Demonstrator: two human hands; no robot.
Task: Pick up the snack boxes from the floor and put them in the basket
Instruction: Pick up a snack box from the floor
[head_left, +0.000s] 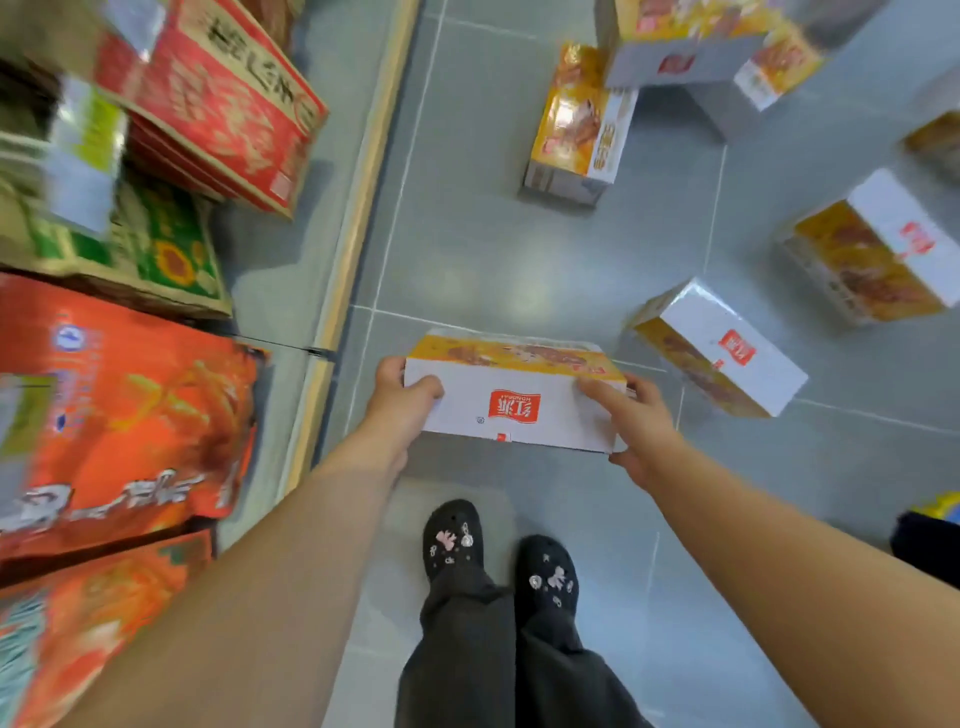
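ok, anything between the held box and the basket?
Cannot tell: no basket shows in this view. Both hands, left and right, grip the box by its ends above the floor. Other boxes lie ahead and to the right, the nearest apart from the held one.

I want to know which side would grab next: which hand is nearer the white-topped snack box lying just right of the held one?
Right. The right hand grips the held box's right end, close beside that floor box; the left hand holds the far, left end.
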